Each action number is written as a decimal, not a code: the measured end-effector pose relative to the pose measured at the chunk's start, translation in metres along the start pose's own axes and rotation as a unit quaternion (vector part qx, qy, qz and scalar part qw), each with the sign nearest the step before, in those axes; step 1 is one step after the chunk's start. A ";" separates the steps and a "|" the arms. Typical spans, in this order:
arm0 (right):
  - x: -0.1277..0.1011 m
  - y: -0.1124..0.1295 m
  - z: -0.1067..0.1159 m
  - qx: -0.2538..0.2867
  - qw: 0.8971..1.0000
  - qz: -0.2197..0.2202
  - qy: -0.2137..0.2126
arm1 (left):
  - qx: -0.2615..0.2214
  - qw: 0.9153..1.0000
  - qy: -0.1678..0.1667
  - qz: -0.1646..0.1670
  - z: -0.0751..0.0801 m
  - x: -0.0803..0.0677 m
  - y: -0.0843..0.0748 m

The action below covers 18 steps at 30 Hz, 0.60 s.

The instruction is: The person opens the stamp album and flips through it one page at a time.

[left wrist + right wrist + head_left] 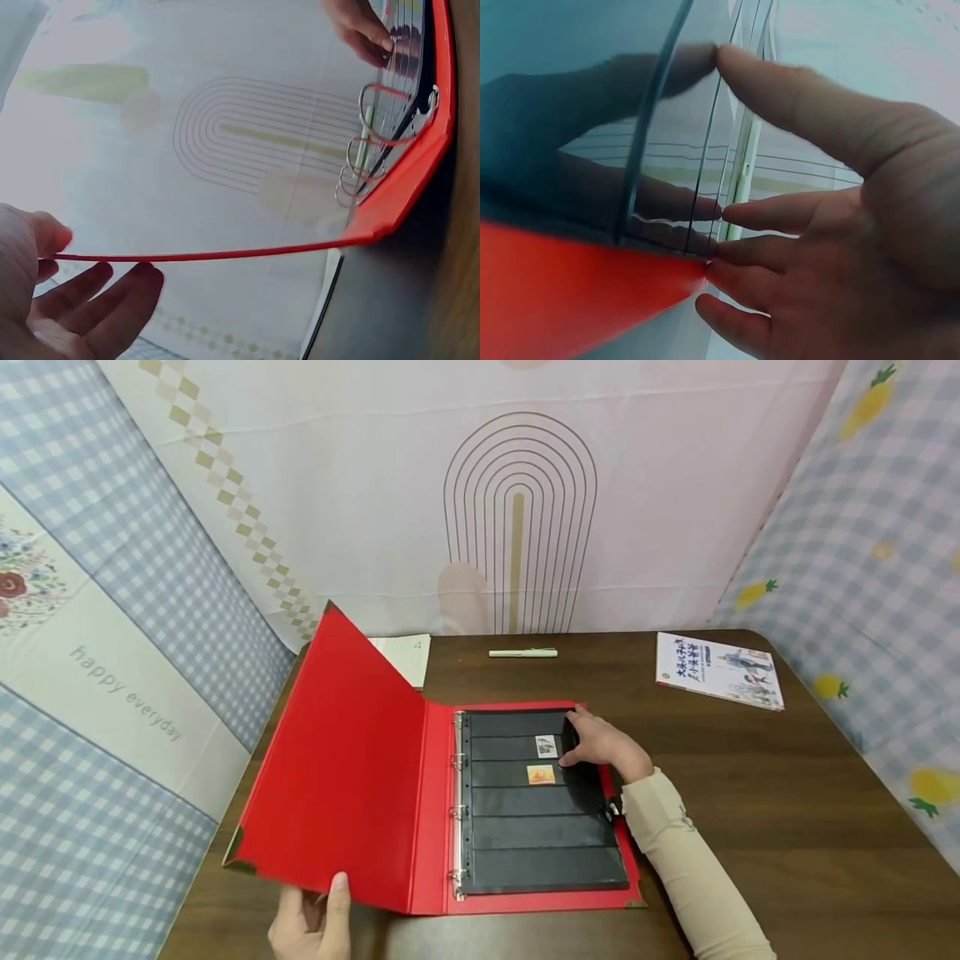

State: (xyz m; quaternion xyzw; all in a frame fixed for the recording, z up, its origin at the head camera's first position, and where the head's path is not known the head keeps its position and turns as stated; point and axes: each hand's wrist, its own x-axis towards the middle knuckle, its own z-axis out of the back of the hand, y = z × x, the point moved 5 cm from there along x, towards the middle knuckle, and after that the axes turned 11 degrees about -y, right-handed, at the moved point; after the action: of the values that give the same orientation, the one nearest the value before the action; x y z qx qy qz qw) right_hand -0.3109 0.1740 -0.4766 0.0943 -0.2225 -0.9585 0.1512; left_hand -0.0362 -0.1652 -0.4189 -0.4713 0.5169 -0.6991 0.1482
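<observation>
Red ring binder [420, 793] lies open on the dark wooden table [750, 827], its glossy black pocketed stamp sheet [540, 827] on the metal rings [457, 810]. Two small stamps [545, 746] sit in the upper pockets, just left of the right hand's fingertips.

Step in hand, by my reading: turning a sheet — the right edge is lifted and bowed. Next move likely calls for carrying that edge leftward over the rings while the cover is held clear.

Right hand [603, 747]: fingers nearly straight, thumb and fingertips [735, 214] pinching the sheet edge.

Left hand [311, 922]: loosely open, thumb [45, 232] on the near edge of the raised front cover [337, 760], fingers beneath — propping rather than clamping.

Beyond the right hand: white pen [522, 652] and an illustrated booklet [718, 670]. Behind the cover, lined paper [408, 656].
</observation>
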 end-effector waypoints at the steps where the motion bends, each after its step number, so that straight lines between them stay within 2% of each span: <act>1: 0.000 0.000 0.000 -0.002 1.000 0.000 0.002 | 0.019 1.000 -0.007 0.013 0.001 0.002 -0.002; 5: -0.002 -0.003 0.000 -0.009 1.000 -0.003 0.007 | 0.057 0.997 -0.036 0.043 0.006 0.004 -0.006; 10: -0.003 -0.003 0.000 -0.007 1.000 0.002 0.013 | 0.081 0.994 -0.060 0.046 0.008 0.004 -0.008; 13: -0.003 -0.001 -0.001 0.002 1.000 0.006 0.019 | 0.068 0.995 -0.067 0.035 0.011 0.007 -0.005; 16: -0.002 0.000 -0.001 0.004 1.000 0.010 0.020 | 0.028 0.996 -0.074 0.038 0.014 0.012 -0.001; 18: -0.002 0.000 0.000 0.001 1.000 0.010 0.019 | -0.016 0.995 -0.077 0.055 0.016 0.016 0.002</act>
State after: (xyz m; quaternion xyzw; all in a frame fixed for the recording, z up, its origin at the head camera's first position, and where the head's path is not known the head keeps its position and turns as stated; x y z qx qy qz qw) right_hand -0.3090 0.1747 -0.4766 0.1107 -0.2214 -0.9548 0.1649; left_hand -0.0322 -0.1863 -0.4117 -0.4974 0.5402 -0.6428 0.2180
